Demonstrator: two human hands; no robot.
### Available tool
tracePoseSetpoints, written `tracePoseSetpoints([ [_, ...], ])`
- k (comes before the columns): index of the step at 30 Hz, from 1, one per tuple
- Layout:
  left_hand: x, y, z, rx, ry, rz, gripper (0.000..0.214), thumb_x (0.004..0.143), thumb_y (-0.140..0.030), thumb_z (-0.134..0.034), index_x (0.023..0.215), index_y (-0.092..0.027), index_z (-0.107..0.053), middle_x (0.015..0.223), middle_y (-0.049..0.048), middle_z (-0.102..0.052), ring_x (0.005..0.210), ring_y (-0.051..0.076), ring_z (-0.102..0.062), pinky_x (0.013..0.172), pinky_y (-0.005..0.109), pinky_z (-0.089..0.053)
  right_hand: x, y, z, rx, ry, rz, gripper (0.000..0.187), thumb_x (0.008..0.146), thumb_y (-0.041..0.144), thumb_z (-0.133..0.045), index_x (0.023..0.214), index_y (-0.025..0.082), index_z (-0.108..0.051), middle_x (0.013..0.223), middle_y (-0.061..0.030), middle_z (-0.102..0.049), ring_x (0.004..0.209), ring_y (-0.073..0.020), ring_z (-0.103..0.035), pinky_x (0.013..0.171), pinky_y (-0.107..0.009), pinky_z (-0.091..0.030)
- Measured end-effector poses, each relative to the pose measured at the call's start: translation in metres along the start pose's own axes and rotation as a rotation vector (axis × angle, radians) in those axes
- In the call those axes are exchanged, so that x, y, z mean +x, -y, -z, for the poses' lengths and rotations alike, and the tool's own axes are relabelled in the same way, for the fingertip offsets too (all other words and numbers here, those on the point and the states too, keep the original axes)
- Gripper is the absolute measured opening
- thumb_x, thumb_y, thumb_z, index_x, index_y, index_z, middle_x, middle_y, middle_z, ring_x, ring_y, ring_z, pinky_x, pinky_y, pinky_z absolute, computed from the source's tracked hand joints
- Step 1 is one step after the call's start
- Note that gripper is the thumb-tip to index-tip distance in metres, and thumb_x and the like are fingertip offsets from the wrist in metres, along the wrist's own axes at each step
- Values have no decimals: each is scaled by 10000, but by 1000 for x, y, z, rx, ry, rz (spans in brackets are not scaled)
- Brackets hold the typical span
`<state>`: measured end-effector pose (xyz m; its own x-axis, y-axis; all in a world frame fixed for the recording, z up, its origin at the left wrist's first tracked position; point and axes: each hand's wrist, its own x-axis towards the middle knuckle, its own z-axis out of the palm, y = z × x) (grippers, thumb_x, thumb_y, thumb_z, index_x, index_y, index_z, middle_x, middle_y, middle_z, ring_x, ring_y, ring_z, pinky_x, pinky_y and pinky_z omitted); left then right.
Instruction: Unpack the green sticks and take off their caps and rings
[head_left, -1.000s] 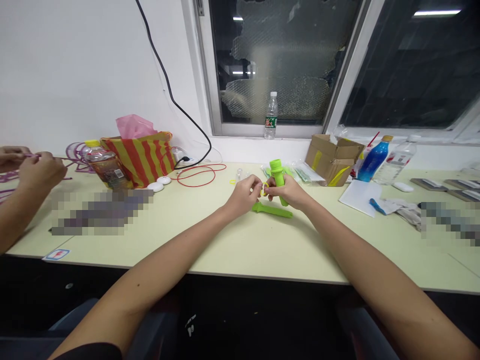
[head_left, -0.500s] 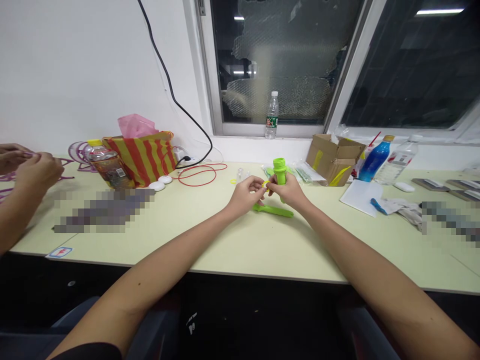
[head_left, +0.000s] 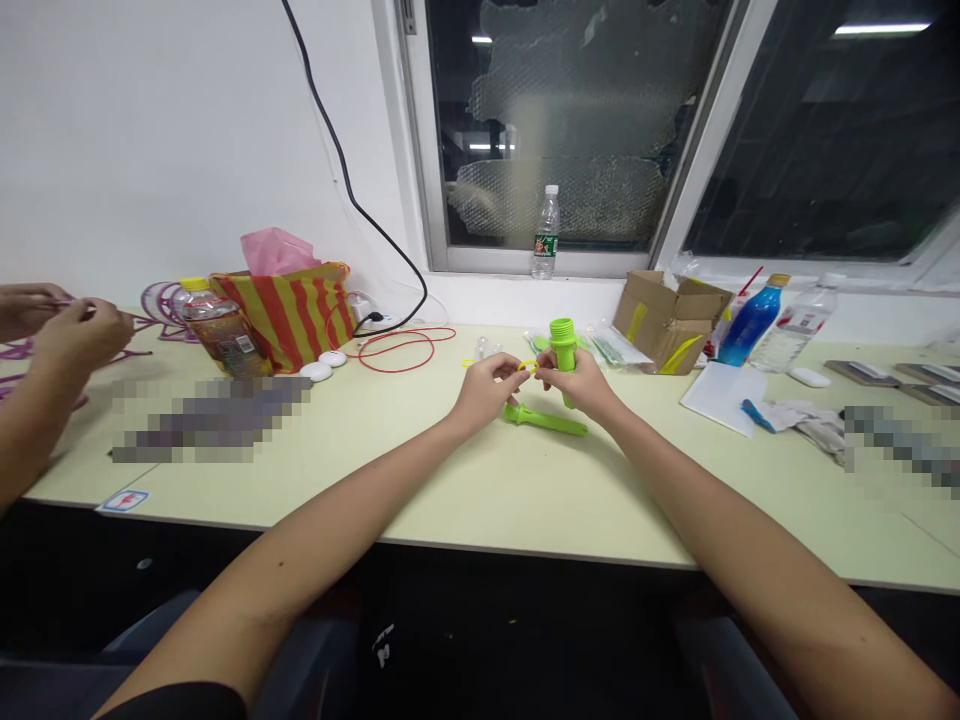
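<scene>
Yellow ring [head_left: 528,364]: thin, smooth loop, taken as the dial's centre; it sat between your two hands above the tabletop [head_left: 465,490], seen as a flat oval, long axis running about 9 to 3 o'clock.
Left hand [head_left: 484,392]: thumb and forefinger pinched together on the ring's 9 o'clock edge; you had the other fingers curled.
Right hand [head_left: 589,383]: fingers clamped around the green tube, thumb and fingertips at the ring's 3 o'clock edge.
Green tube [head_left: 564,350]: glossy, seemingly plastic cylinder at 2 o'clock, ridged with screw threads at its top; its long axis stood nearly upright, threaded mouth pointing to 12.
Green strip [head_left: 551,421]: long, smooth, narrow piece lying on the table at 5 o'clock, its length running from 9 to just past 3.
Clear parts [head_left: 481,347]: small, rounded, transparent, just past 9 o'clock, beside a second yellow loop [head_left: 467,363].
Cardboard box [head_left: 667,322]: brown, open-flapped, yellow-taped, between 2 and 3 o'clock from your ring.
Red cable [head_left: 405,366]: thin, smooth coils on the table at 9 o'clock.
Bottle [head_left: 546,240]: clear, white-capped, upright on the sill near 12.
</scene>
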<state>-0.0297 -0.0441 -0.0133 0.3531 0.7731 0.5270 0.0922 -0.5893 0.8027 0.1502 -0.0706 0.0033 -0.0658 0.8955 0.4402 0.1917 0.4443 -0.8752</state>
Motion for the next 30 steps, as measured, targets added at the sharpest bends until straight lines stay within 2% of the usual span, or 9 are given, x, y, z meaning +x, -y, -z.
tracePoseSetpoints([
  [5, 4, 2, 9, 479, -1, -338, 113, 878, -281, -587, 867, -188, -651, 834, 40, -628, 740, 136, -582, 672, 265, -508, 0, -1, 1, 18, -1, 16, 143, 695, 239, -652, 804, 172, -589, 712, 5, -564, 671, -156, -591, 631, -310, -507],
  [8, 5, 0, 12, 596, 13, -387, 130, 887, -296, -583, 855, -193, -657, 848, 48, -660, 728, 139, -592, 718, 281, -480, 0, -1, 0, 70, 18, 20, 135, 694, 224, -651, 801, 170, -590, 707, 3, -567, 694, -174, -621, 656, -327, -522],
  [10, 4, -2, 12, 541, 40, -342, 137, 872, -321, -604, 846, -200, -664, 816, 36, -671, 695, 135, -596, 703, 278, -479, -1, -1, 0, 106, 34, 21, 125, 695, 209, -650, 795, 167, -587, 703, 3, -575, 678, -177, -634, 672, -341, -530],
  [14, -1, -5, 7, 139, 159, -102, 159, 840, -348, -632, 882, -199, -668, 733, 2, -669, 598, 115, -609, 597, 248, -505, -1, 2, -1, 134, 28, 2, 109, 684, 172, -640, 776, 162, -582, 690, 10, -580, 649, -181, -654, 698, -360, -540],
  [16, -2, -7, 6, -25, 176, -9, 202, 810, -362, -664, 902, -182, -665, 735, 11, -668, 596, 122, -626, 566, 250, -526, -1, 3, -2, 130, 14, -8, 108, 673, 168, -637, 765, 163, -581, 691, 12, -578, 649, -176, -654, 704, -355, -542],
  [19, 3, -7, 12, -123, 162, 33, 270, 803, -395, -667, 920, -153, -654, 803, 49, -667, 637, 141, -655, 540, 263, -556, 1, 1, -1, 112, -54, -20, 90, 662, 176, -621, 734, 165, -568, 721, -5, -590, 652, -165, -638, 671, -337, -545],
  [23, 21, 7, 38, -118, 38, 30, 280, 856, -390, -584, 965, -133, -605, 844, 68, -654, 614, 122, -653, 493, 245, -553, 7, -18, 9, 14, -151, -48, 80, 641, 147, -573, 712, 172, -545, 730, -20, -609, 619, -153, -612, 601, -316, -532],
  [27, 35, 39, 73, -42, -150, 80, 246, 833, -294, -575, 1029, -152, -535, 915, 59, -640, 617, 109, -649, 474, 241, -543, 12, -43, 22, -123, -173, -97, 129, 613, 121, -536, 729, 175, -543, 715, -16, -620, 597, -152, -609, 559, -296, -524],
  [30, 37, 66, 95, 115, -230, 175, 197, 840, -231, -523, 1023, -162, -542, 920, 53, -635, 618, 114, -645, 477, 237, -527, 13, -53, 27, -195, -183, -128, 140, 605, 113, -521, 730, 174, -540, 673, -8, -613, 557, -143, -592, 528, -277, -518],
])
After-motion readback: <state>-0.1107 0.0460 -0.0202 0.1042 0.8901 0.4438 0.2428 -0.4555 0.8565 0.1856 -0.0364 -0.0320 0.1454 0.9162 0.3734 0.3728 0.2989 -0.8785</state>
